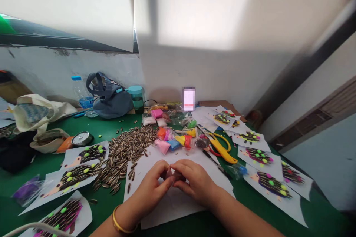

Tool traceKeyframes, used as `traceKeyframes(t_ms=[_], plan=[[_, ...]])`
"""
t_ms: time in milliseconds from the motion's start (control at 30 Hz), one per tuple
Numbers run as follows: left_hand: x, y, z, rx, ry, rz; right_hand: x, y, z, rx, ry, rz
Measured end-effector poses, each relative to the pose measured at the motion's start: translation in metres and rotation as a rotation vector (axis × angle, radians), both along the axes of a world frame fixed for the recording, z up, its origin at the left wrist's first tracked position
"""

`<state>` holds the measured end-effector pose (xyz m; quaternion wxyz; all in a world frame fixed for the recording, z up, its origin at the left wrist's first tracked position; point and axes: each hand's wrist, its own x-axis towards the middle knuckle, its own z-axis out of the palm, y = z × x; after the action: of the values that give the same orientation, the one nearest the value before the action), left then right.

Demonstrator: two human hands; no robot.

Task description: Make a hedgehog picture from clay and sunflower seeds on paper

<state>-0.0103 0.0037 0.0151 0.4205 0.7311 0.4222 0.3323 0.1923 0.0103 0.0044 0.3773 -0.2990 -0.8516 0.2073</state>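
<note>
My left hand [155, 183] and my right hand [196, 181] meet over the white paper [178, 205], fingertips bent together. Between them they pinch a small brownish lump of modelling clay [172, 176], mostly hidden by the fingers. Just beyond the hands lie small bags of coloured clay, among them a pink one [162, 146], a blue one [174, 144] and a red one [188, 141]. A large heap of striped sunflower seeds [126, 152] spreads to the left of the paper, with a few seeds on its edge.
Seed hedgehog pictures lie on both sides [80, 176] [271, 185]. Yellow-handled scissors [222, 150], a black pen [215, 162] and a phone [189, 99] are beyond the right hand. Behind the seeds stand a blue bag [112, 100] and a teal-lidded cup [136, 98].
</note>
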Motion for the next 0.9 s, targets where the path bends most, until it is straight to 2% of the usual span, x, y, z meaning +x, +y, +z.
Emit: traceKeyframes(t_ms=[133, 267, 567, 767, 900], plan=[[0.002, 0.000, -0.007, 0.040, -0.024, 0.087, -0.005, -0.005, 0.000, 0.015, -0.056, -0.005], [0.000, 0.002, -0.009, 0.001, -0.094, 0.109, -0.008, -0.007, 0.000, 0.006, -0.087, -0.029], [-0.003, 0.007, 0.001, -0.075, -0.230, 0.028, 0.000, -0.001, -0.003, 0.088, -0.102, -0.108], [-0.004, 0.005, 0.000, -0.282, -0.244, -0.063, -0.004, -0.003, 0.002, 0.110, -0.101, -0.066], [-0.005, 0.005, 0.001, -0.334, -0.217, -0.085, -0.007, -0.008, 0.004, 0.122, -0.103, -0.022]])
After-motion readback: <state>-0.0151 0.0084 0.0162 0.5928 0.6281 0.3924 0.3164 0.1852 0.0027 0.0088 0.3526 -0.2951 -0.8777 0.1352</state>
